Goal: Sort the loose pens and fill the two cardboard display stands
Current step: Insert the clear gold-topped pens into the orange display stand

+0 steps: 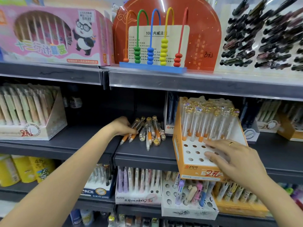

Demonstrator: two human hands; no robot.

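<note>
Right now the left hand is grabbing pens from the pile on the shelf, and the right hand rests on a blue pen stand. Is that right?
Almost. The head view shows the stand under the right hand is orange, not blue. The rest holds: the left hand is gripping pens from the loose pile on the shelf.

loose pens [148,132]: clear barrels, orange grips, heaped on my dark shelf | orange display stand [193,158]: tilted, back rows filled upright, front holes empty
</note>
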